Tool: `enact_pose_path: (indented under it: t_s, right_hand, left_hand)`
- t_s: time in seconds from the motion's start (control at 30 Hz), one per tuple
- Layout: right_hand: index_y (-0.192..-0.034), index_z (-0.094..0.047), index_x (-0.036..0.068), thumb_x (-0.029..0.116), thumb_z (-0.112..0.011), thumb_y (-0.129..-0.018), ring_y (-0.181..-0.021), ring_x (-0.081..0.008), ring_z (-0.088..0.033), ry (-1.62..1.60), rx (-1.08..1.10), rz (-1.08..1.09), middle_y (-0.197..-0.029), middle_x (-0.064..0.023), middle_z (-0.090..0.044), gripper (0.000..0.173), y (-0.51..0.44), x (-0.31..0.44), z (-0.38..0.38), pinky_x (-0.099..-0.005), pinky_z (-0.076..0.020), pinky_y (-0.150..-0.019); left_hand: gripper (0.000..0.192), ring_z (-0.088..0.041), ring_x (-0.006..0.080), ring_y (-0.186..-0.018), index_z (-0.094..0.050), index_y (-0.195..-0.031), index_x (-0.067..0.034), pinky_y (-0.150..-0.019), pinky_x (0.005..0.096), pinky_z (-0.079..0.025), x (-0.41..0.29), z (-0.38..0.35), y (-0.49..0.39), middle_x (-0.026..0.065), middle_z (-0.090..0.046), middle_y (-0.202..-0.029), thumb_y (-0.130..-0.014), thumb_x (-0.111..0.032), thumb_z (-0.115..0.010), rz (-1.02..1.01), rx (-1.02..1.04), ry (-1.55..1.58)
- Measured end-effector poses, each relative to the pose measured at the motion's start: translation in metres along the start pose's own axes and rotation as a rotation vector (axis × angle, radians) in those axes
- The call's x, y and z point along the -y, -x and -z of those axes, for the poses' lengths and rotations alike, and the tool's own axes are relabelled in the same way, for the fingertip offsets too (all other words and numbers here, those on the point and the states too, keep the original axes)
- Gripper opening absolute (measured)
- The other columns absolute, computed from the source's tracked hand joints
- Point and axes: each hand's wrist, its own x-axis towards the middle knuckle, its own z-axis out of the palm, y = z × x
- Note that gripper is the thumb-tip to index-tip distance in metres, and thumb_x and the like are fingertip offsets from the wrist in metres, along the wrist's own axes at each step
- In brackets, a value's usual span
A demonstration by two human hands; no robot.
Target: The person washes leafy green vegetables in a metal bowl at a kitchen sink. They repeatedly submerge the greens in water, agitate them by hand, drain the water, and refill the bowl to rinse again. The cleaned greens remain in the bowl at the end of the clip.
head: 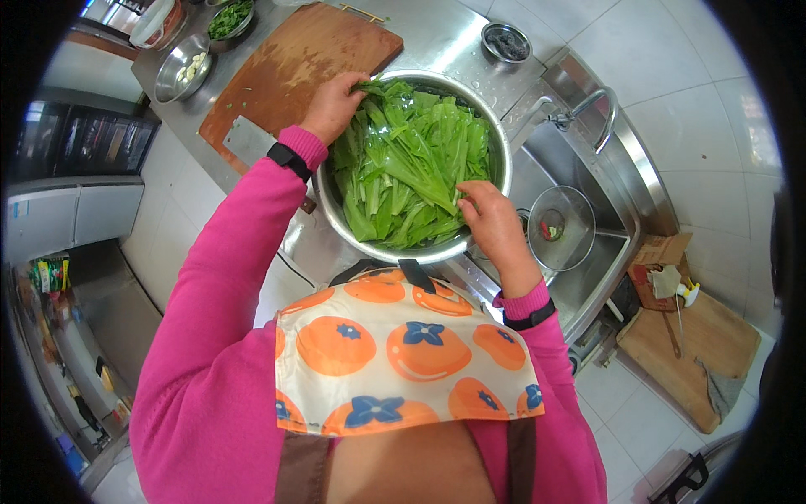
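Before me a large steel basin [507, 154] is piled with long green leaf vegetables [409, 160], wet and partly in water. My left hand [337, 104] is at the basin's upper left rim, thumb and fingers pinched on a dark leaf end. On the right side, my right hand [497, 223] reaches over the rim. Its thumb and forefinger close on the end of a leaf; its other fingers curl out of sight.
Left of the basin lie a wooden cutting board [302, 57] and a cleaver [247, 140]. Bowls of peeled garlic [191, 67] and chopped greens [230, 20] stand beyond. At right are a steel sink [554, 157], a faucet [607, 120], a mesh strainer [570, 242] and a scourer bowl [505, 42].
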Motion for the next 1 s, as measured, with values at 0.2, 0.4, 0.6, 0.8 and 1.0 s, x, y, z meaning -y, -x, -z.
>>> enact_pose_path:
  t_s: [0.2, 0.4, 0.6, 0.8, 1.0]
  right_hand:
    - [-0.108, -0.066, 0.002, 0.008, -0.063, -0.087, -0.098, -0.0399, -0.063, 0.009, 0.023, 0.018, -0.106, -0.0194, -0.065, 0.022, -0.001, 0.0, -0.001, -0.044, -0.0516, -0.085]
    - [-0.109, -0.066, 0.002, 0.009, -0.063, -0.088, -0.096, -0.0403, -0.063, 0.02, 0.022, 0.052, -0.104, -0.0196, -0.065, 0.022, -0.002, 0.0, -0.003, -0.0445, -0.0518, -0.084]
    - [-0.108, -0.066, 0.002, 0.009, -0.063, -0.088, -0.096, -0.0403, -0.063, 0.027, 0.031, 0.061, -0.104, -0.0199, -0.065, 0.022, -0.004, -0.003, -0.002, -0.0446, -0.052, -0.084]
    - [-0.108, -0.066, 0.002, 0.008, -0.064, -0.088, -0.097, -0.0403, -0.063, 0.008, 0.005, 0.067, -0.104, -0.0201, -0.065, 0.022, -0.013, 0.001, -0.003, -0.0446, -0.0517, -0.085]
    - [-0.108, -0.066, 0.002, 0.009, -0.064, -0.088, -0.097, -0.0399, -0.063, -0.028, 0.082, 0.068, -0.105, -0.0201, -0.065, 0.021, -0.015, 0.015, -0.013, -0.0445, -0.0516, -0.085]
  left_hand:
    - [0.026, -0.065, 0.0226, -0.098, -0.066, -0.114, -0.004, -0.086, 0.0316, -0.051, -0.044, 0.022, 0.005, 0.0108, -0.068, -0.105, -0.089, -0.002, -0.063, -0.041, 0.033, 0.019]
    - [0.034, -0.063, 0.0302, -0.101, -0.065, -0.108, -0.005, -0.089, 0.0367, -0.051, -0.091, 0.023, 0.032, 0.0119, -0.064, -0.104, -0.078, 0.01, -0.062, -0.468, 0.038, 0.009]
    - [0.042, -0.048, 0.0346, -0.13, -0.063, -0.117, -0.007, -0.109, 0.0446, -0.039, -0.1, 0.002, 0.115, 0.0139, -0.056, -0.126, -0.077, -0.003, -0.072, -0.535, 0.638, -0.099]
    - [0.031, -0.056, 0.0342, -0.117, -0.062, -0.118, -0.005, -0.099, 0.0404, -0.046, -0.081, 0.0, 0.105, 0.0154, -0.058, -0.119, -0.088, -0.013, -0.067, -0.179, 0.363, -0.09]
    - [0.019, -0.061, 0.0373, -0.095, -0.07, -0.103, -0.004, -0.082, 0.0451, -0.05, -0.058, -0.036, 0.051, 0.0155, -0.062, -0.097, -0.087, -0.014, -0.068, -0.118, 0.098, -0.371]
